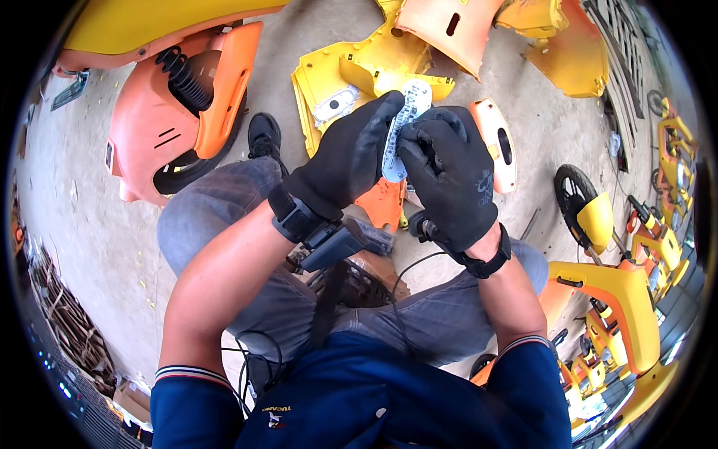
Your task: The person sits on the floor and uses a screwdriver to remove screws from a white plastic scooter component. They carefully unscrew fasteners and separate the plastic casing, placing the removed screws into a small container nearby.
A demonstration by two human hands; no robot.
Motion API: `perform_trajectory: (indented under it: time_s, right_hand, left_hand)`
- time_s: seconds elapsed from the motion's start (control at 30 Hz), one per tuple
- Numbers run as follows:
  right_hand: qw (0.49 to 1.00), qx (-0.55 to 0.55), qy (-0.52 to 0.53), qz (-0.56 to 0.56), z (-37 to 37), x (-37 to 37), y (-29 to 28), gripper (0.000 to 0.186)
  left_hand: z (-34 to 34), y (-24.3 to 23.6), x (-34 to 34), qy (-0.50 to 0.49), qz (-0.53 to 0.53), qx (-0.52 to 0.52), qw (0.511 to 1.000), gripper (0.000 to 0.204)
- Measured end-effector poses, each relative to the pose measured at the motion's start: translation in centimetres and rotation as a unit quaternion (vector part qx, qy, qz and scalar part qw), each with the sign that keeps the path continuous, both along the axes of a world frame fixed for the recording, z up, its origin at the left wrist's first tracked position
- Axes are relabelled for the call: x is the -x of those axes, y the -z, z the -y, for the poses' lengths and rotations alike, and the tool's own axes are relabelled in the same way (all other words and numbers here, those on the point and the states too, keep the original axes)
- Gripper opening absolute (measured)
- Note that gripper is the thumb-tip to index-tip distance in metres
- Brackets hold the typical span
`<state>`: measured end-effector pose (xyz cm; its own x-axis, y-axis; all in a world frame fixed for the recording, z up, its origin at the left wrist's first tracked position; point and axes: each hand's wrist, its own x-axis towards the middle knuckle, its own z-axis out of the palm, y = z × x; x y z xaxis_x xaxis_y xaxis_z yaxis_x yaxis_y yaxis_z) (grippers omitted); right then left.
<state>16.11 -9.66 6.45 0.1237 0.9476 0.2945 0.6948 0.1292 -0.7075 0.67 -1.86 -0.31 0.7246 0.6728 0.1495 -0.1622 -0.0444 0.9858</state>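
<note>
In front of me, between both black-gloved hands, is an oblong pale plate point(404, 127) with rounded ends and rows of small dark marks on its face, held tilted. My left hand point(350, 150) grips its left edge, thumb along the side. My right hand point(451, 172) has its fingers curled in against the plate's right side. Just beyond lie yellow plastic panels point(366, 56), and on one rests a similar pale oblong plate point(336, 105) with a dark round centre. Below the hands, partly hidden, is an orange piece point(382, 206).
A pink-and-orange scooter front point(161, 123) with a wheel and black spring stands at left. An orange panel with a dark slot point(496, 146) lies right of my hands. More panels point(572, 52) lie at the far right. Several yellow scooters point(628, 299) stand along the right side.
</note>
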Motion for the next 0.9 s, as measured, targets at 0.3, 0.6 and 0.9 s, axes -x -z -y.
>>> perform_trajectory:
  time_s: [0.3,0.6,0.9]
  right_hand:
    - [0.998,0.062,-0.006,0.027,0.38,0.26,-0.16,0.017]
    - [0.995,0.080,-0.016,0.062,0.36,0.22,-0.10,0.017]
    - [0.994,0.070,-0.023,0.079,0.51,0.48,-0.20,0.017]
  left_hand:
    - [0.60,-0.36,-0.04,0.003,0.033,-0.038,0.999,0.042]
    - [0.40,-0.27,0.17,0.050,0.006,0.070,0.996,0.047]
    - [0.19,-0.42,0.48,-0.004,-0.048,-0.187,0.981,0.048]
